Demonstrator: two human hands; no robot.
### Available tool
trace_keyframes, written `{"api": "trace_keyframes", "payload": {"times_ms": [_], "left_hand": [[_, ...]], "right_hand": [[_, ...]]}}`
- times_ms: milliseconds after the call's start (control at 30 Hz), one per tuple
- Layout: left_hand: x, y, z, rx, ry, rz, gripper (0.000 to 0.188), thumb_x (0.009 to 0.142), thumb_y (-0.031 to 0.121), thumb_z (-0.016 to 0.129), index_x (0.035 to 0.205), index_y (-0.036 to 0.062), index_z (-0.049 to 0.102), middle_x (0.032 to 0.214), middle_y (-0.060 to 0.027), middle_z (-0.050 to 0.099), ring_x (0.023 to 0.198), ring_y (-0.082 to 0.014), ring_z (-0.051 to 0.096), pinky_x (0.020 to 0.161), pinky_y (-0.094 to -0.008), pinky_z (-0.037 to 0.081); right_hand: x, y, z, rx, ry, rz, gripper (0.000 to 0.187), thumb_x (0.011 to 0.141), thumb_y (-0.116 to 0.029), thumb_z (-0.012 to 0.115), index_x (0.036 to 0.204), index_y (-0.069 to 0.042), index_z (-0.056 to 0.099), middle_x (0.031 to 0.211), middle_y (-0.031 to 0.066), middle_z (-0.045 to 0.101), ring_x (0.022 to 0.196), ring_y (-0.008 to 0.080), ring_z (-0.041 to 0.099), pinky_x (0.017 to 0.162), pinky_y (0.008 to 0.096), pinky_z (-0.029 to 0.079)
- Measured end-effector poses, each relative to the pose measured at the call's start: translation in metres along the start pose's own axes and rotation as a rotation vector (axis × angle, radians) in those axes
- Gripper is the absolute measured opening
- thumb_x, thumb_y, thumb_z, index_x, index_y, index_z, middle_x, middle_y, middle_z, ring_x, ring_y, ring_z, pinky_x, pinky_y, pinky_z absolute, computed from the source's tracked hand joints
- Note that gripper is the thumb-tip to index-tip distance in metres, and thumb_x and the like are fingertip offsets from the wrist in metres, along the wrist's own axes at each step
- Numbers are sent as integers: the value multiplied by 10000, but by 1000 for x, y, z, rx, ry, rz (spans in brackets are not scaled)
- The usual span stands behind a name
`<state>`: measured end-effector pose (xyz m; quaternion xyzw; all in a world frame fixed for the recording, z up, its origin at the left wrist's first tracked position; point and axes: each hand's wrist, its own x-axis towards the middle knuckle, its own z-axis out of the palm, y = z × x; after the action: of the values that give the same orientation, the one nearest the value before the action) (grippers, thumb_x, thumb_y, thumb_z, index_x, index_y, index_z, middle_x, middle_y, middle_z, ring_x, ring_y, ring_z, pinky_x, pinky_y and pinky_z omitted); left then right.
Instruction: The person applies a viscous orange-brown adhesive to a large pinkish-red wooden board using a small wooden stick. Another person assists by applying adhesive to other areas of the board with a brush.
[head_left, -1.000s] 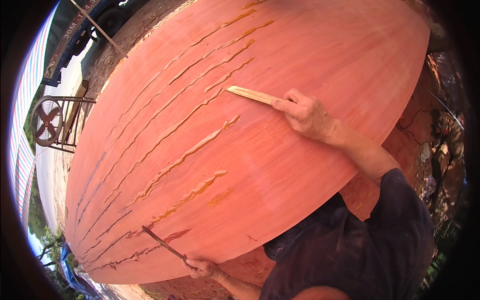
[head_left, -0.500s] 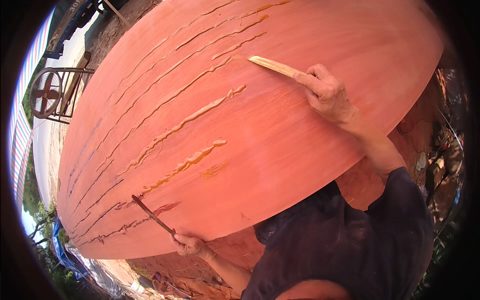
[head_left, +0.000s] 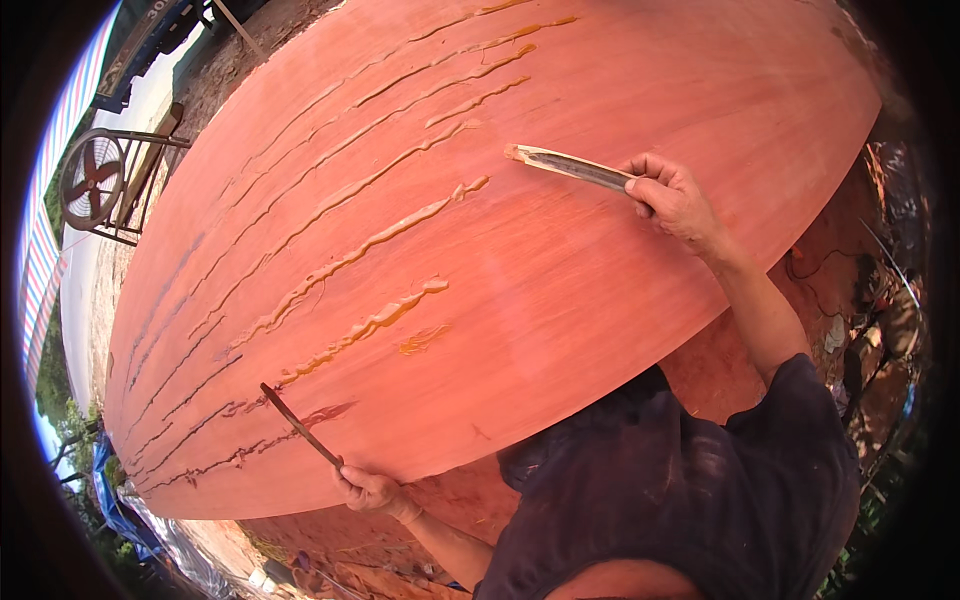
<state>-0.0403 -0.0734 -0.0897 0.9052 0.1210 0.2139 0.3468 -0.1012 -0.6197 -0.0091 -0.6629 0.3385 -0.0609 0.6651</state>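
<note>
A broad orange-red curved wooden surface (head_left: 610,290), pointed at its ends, fills most of the view. Across its left half run long ridges of glossy amber paste (head_left: 370,325) and darker seams (head_left: 200,425). My left hand (head_left: 370,490), at the near edge, is closed on a thin dark stick (head_left: 305,425); the tip lies by the left end of the lowest amber ridge. Over the right half, my right hand (head_left: 680,203) grips a flat wooden strip (head_left: 570,167) with a dark face and pale edges. Its reddish tip points left, near the ridges' right ends.
A round metal fan (head_left: 92,180) on a frame stands beyond the left side. Striped sheeting (head_left: 50,270) hangs at far left, and blue tarp (head_left: 120,510) lies at lower left. Reddish ground (head_left: 710,370) with scattered debris shows past the near edge.
The wooden strip in my right hand has turned over, from its pale side to its dark face, and sits slightly lower and right in view. My left hand keeps its hold on the stick.
</note>
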Motion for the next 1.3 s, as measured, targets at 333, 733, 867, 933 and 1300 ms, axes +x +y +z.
{"api": "trace_keyframes", "payload": {"times_ms": [333,733,867,933,1300], "left_hand": [[-1,2,0,-23,-9,-1,357,1013,196,489,1167,-91,635,1049,-193,700,909,-260,653,805,-346,511],[-1,19,4,-45,22,89,361,1017,192,491,1166,-107,626,997,-154,687,863,-215,619,774,-317,497],[-4,27,3,-37,9,15,357,1027,202,494,1165,-98,631,1017,-156,682,873,-207,612,795,-308,494],[-4,27,5,-40,20,46,355,1025,196,491,1160,-100,633,968,-130,670,828,-189,593,748,-299,484],[1,7,2,-15,5,151,348,1020,172,479,1153,-111,632,1112,-210,680,993,-272,642,889,-357,504]], "right_hand": [[-5,5,7,125,-87,83,222,942,-92,489,1080,-12,644,682,-20,559,449,9,361,399,173,277],[-35,23,50,-241,18,-291,145,925,-90,595,1036,-26,661,735,23,619,625,101,558,557,289,438],[-33,32,68,-427,117,-655,147,906,-40,662,1043,11,645,741,82,609,602,149,554,542,290,439],[-33,34,73,-459,109,-659,136,893,-50,652,1023,-11,649,759,115,624,634,233,605,549,338,469],[-33,44,67,-403,254,-576,136,890,-38,644,1020,2,653,710,73,615,579,153,575,509,316,439]]}}
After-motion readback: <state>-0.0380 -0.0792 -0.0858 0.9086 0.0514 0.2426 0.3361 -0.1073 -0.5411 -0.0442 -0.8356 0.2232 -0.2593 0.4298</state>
